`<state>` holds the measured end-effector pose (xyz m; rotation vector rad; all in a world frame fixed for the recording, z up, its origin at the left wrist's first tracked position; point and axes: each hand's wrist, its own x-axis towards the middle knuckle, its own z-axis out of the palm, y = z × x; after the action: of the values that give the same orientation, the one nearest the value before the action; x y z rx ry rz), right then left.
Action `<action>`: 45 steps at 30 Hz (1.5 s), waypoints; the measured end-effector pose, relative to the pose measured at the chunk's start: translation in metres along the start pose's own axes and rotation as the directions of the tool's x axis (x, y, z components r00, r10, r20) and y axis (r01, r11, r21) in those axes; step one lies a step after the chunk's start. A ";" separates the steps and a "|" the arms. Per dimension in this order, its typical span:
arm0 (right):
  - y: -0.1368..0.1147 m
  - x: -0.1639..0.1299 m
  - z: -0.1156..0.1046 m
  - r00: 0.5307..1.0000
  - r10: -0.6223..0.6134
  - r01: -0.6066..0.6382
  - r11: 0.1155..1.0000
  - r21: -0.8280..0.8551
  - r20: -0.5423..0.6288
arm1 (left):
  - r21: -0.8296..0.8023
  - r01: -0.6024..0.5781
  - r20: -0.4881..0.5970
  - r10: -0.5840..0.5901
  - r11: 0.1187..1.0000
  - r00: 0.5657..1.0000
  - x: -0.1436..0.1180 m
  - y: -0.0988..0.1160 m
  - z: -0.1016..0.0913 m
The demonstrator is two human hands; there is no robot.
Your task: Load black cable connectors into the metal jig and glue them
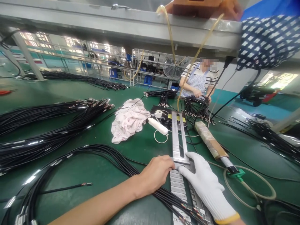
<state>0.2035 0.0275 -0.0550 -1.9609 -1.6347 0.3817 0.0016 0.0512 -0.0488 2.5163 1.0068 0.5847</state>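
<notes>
A long metal fixture (178, 181) with ridged cross-marks runs away from me along the green bench. At its far part lies a slotted metal frame (174, 140). My bare left hand (156, 173) is closed, its curled fingertips at the left edge of the frame's near end. On the other side, my right hand (203, 178) wears a white knit glove; its thumb and fingers close on the right of that same end. A bundle of black cables (126, 165) passes under my left wrist, and its stripped ends lie across the fixture.
Thick black cable bundles (58, 131) cover the left of the bench. Ahead are a crumpled cloth (128, 118), a white handle-shaped tool (158, 125) and a black box (161, 112). A taped tool (211, 140) lies right. A co-worker (199, 78) handles cables opposite. A shelf (117, 28) hangs overhead.
</notes>
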 end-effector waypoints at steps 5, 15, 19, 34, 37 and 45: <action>0.003 0.003 0.001 0.996 -0.086 0.086 0.995 -0.056 -0.003 | 0.224 -0.015 0.046 0.005 0.975 0.999 -0.009 0.018 -0.004; -0.003 0.004 -0.006 0.997 -0.073 0.075 0.995 -0.059 0.034 | 0.354 -0.023 0.336 -0.104 0.935 0.936 -0.007 0.032 -0.024; -0.007 0.002 -0.006 0.998 -0.057 0.056 0.998 0.024 0.011 | 0.237 -0.015 0.199 -0.033 0.972 0.980 -0.014 0.025 -0.029; 0.000 0.008 0.003 0.996 0.053 -0.003 0.835 0.550 -0.075 | -0.231 0.322 0.164 -0.290 0.918 0.943 -0.016 0.026 -0.043; 0.003 0.012 0.004 0.997 0.043 0.006 0.785 0.619 -0.064 | -0.209 0.263 0.108 -0.245 0.942 0.963 -0.014 0.024 -0.039; 0.009 0.014 0.006 0.998 0.030 0.012 0.736 0.677 -0.051 | 0.090 0.031 -0.066 -0.025 0.995 0.997 -0.017 0.011 -0.023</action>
<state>0.2110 0.0418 -0.0636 -1.3943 -1.1974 0.7929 -0.0148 0.0354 -0.0286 2.5720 1.1142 0.6296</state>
